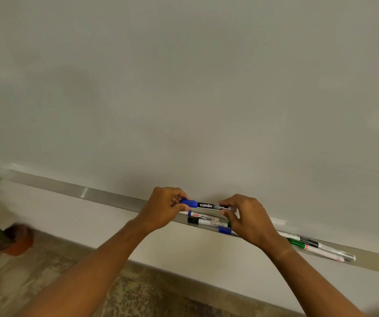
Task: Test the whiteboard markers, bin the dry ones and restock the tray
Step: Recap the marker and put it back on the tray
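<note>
I hold a blue-capped marker [206, 205] with a black "camlin" label level in front of the whiteboard [184, 88], just above the metal tray [106, 195]. My left hand [163, 208] pinches the blue cap end. My right hand [245, 219] grips the barrel's other end. In the tray below lie a blue-capped marker [203, 216] and a black-capped marker [206, 221]; another blue cap [225, 230] and a bit of green show under my right hand. Further right lie a green marker [298, 243] and two more white-barrelled ones [327, 251].
A potted plant [17, 240] in a terracotta pot stands on the floor at the left. A pale wall strip runs under the tray, with patterned flooring [138, 294] below it.
</note>
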